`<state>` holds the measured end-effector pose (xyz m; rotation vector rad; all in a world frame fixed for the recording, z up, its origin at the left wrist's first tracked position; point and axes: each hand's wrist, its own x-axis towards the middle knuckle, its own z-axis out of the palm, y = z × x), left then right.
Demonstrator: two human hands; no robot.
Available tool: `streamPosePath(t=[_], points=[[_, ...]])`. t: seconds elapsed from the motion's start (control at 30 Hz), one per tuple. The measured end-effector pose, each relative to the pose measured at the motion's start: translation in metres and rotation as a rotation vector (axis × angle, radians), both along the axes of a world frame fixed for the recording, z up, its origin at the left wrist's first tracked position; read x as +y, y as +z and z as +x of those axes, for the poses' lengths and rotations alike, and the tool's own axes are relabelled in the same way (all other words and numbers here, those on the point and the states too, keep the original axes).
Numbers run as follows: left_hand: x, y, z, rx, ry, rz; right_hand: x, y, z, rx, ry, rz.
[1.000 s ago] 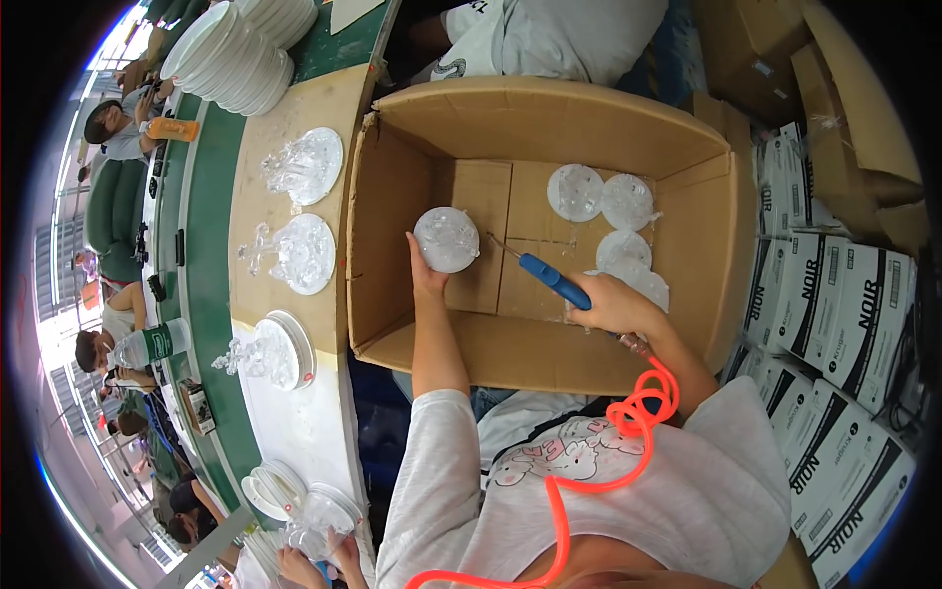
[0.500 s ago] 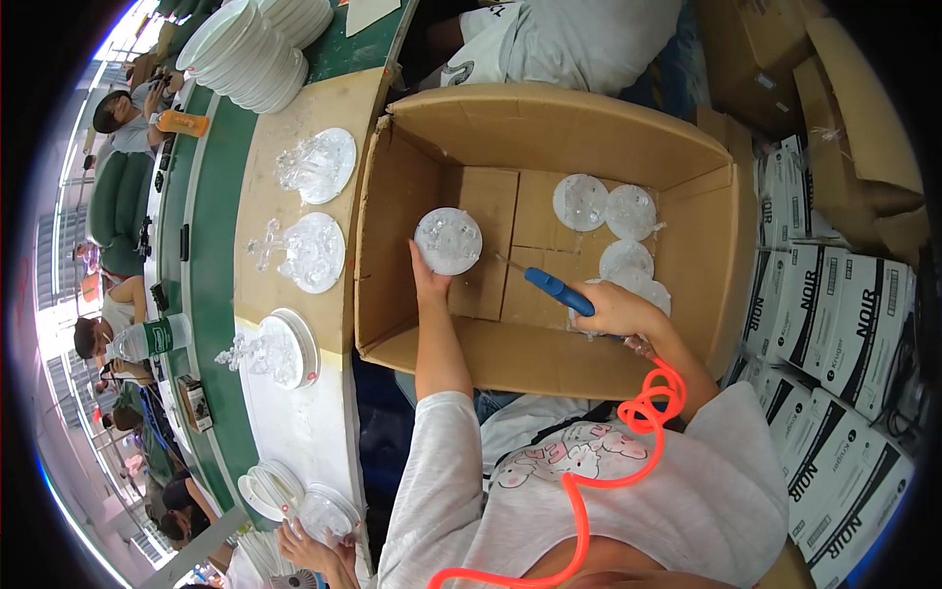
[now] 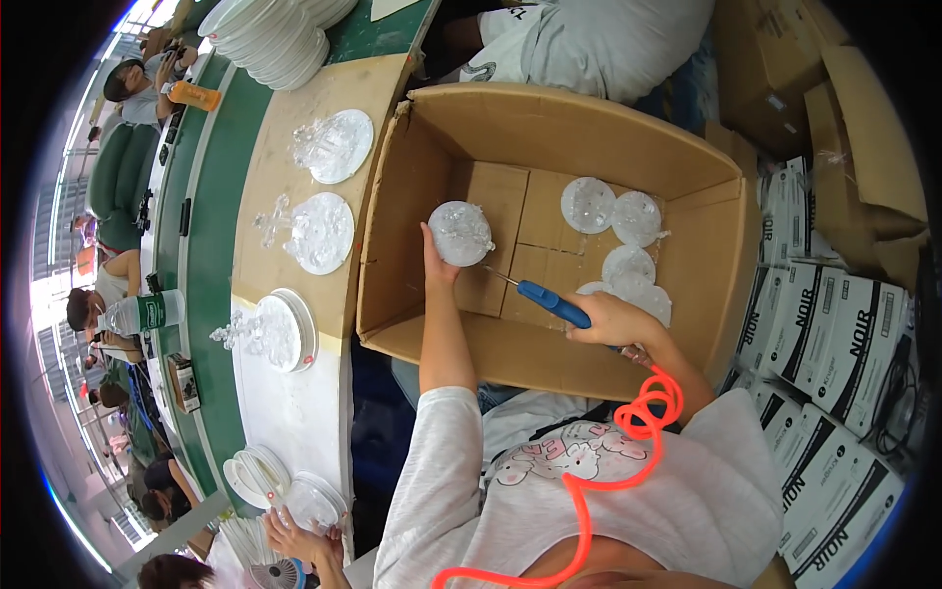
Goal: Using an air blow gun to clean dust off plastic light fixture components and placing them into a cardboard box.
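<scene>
I'm in a lt. grey T-shirt (image 3: pixel 687 501) w/ loose short sleeves (image 3: pixel 446 437), rd. neckline (image 3: pixel 628 539) & pink-and-blk. cartoon print (image 3: pixel 574 461) up front. My L hand (image 3: pixel 441 261) & R hand (image 3: pixel 616 322) are bare.

carton (image 3: pixel 579 118): centre | table (image 3: pixel 280 417): left | discs (image 3: pixel 589 205): in carton, right (some overlapping) | stacked boxes (image 3: pixel 834 324): right

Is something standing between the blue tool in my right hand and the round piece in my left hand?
Nothing visible stands in the way. The blue tool in your right hand points its thin tip toward the round piece in your left hand, across a small open gap. Other round pieces in the box lie farther right.
</scene>
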<state>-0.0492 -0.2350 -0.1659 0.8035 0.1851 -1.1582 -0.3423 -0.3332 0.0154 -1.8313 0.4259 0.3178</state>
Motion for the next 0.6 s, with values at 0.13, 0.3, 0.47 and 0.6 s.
streamPosePath(t=[0.13,0.3,0.47,0.6], points=[[0.002,-0.002,0.005,0.019,-0.001,-0.01,-0.001,-0.005,-0.001,0.064,-0.057,-0.018],[0.003,0.003,0.002,0.0,-0.004,-0.03,0.0,-0.008,0.0,0.074,-0.055,-0.024],[-0.002,0.013,-0.005,0.033,-0.052,-0.08,-0.002,-0.013,-0.005,0.033,-0.03,-0.024],[0.002,0.011,-0.002,0.032,0.05,0.007,-0.007,-0.005,-0.004,0.059,0.009,-0.027]])
